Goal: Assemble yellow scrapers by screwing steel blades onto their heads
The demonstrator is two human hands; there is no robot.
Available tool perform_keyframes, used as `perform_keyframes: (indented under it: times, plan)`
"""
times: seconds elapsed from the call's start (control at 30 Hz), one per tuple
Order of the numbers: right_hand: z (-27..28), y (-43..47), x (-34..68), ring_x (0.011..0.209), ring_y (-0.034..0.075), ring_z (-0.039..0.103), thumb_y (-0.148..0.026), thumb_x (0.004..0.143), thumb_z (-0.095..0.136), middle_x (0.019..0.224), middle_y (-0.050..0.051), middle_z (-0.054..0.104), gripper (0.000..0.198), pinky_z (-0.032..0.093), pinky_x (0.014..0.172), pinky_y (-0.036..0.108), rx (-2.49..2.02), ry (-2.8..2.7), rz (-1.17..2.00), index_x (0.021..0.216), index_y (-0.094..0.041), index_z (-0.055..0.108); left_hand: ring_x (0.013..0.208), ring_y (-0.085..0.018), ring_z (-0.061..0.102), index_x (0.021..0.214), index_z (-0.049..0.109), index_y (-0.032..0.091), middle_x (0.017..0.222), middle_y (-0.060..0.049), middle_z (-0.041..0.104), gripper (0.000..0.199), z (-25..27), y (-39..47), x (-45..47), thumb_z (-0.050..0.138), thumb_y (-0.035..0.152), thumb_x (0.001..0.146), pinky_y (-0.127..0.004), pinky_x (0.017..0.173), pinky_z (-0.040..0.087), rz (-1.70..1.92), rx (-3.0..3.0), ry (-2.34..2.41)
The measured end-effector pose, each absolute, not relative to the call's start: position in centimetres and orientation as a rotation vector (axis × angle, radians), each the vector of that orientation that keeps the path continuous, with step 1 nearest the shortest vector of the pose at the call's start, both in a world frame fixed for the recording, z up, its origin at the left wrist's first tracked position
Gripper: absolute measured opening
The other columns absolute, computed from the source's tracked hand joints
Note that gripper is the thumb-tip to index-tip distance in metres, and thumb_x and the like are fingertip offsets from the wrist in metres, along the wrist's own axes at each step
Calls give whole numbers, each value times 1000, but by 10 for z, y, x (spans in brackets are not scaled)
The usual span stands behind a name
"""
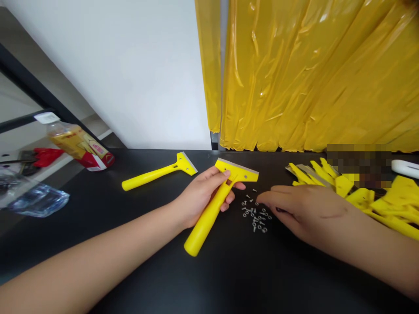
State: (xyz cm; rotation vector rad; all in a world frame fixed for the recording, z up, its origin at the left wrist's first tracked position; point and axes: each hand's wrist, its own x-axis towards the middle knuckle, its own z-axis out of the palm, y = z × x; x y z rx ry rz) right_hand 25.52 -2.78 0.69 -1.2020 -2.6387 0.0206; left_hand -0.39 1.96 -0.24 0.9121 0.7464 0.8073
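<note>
My left hand [209,192] is closed around the neck of a yellow scraper [207,218], thumb on top, with its wide head tilted up and away from me. A metal strip runs along the head's far edge, and a screw shows at the right of the head. My right hand [294,209] hovers at the right edge of a scattered pile of small screws and nuts [255,216], fingers bent together and pointing left. Whatever its fingertips pinch, if anything, is hidden. A second yellow scraper [153,174] lies on the black table [209,283] left of my left hand.
Several yellow scraper parts [363,196] are heaped at the right, partly behind my right forearm. A white object [405,168] lies beyond them. On the left are a tilted drink bottle [80,144] and clear plastic packaging [39,198]. Yellow plastic sheeting [310,78] hangs behind the table.
</note>
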Motion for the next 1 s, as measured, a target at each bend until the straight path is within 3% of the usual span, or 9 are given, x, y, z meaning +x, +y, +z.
perform_keyframes:
  times: [0.13, 0.27, 0.4, 0.57, 0.63, 0.73, 0.83, 1.0]
  plan:
    - [-2, -25, 255, 67, 22, 74, -16, 97, 59, 84, -2, 76, 26, 39, 59, 32, -1283, -2719, -11, 107, -30, 78, 69, -12, 67, 111, 61, 17, 114, -16, 79, 17, -3, 22, -7, 70, 29, 103, -20, 53, 48, 790, 873, 695]
    - [-5, -23, 254, 69, 21, 74, -18, 100, 58, 90, -1, 79, 26, 38, 59, 31, -1293, -2704, -26, 113, -29, 77, 71, -13, 68, 112, 65, 16, 119, -18, 79, 20, -3, 23, -8, 75, 25, 97, -21, 55, 49, 776, 877, 663]
    - [-10, -21, 252, 65, 20, 70, -20, 102, 57, 86, 0, 77, 21, 36, 59, 32, -1260, -2688, -38, 103, -27, 77, 70, -13, 67, 110, 68, 15, 115, -17, 80, 20, -3, 22, -6, 77, 25, 95, -20, 53, 48, 784, 872, 667]
    - [-5, -17, 258, 68, 20, 69, -22, 103, 53, 87, 2, 76, 23, 40, 64, 32, -1263, -2573, -7, 101, -25, 75, 62, -11, 63, 102, 73, 10, 91, -15, 80, 16, 5, 21, -6, 72, 26, 101, -19, 51, 46, 733, 905, 679]
    - [6, -14, 264, 69, 20, 68, -27, 103, 55, 87, 3, 76, 22, 42, 65, 32, -1393, -2432, 53, 100, -25, 76, 66, -12, 66, 105, 75, 9, 98, -18, 81, 17, 11, 18, -6, 70, 26, 103, -18, 52, 48, 706, 944, 638]
    - [27, -12, 267, 73, 22, 68, -44, 101, 63, 85, 3, 77, 23, 45, 66, 33, -1573, -2141, 494, 100, -26, 79, 71, -13, 69, 107, 77, 10, 113, -21, 81, 19, 20, 8, -7, 70, 27, 104, -19, 54, 51, 600, 1010, 569]
    - [40, -15, 259, 76, 22, 68, -59, 93, 74, 88, 4, 78, 35, 48, 66, 32, -1515, -1830, 1136, 96, -25, 81, 68, -14, 68, 107, 78, 11, 109, -20, 82, 23, 24, -3, -5, 74, 33, 102, -20, 53, 53, 437, 1011, 563]
    - [34, -26, 242, 59, 13, 51, -59, 84, 85, 74, 2, 68, 41, 32, 52, 24, -1401, -1354, 1785, 97, -21, 78, 70, -13, 67, 106, 78, 13, 105, -17, 82, 21, 24, -12, -2, 73, 33, 102, -19, 54, 54, 321, 1042, 568]
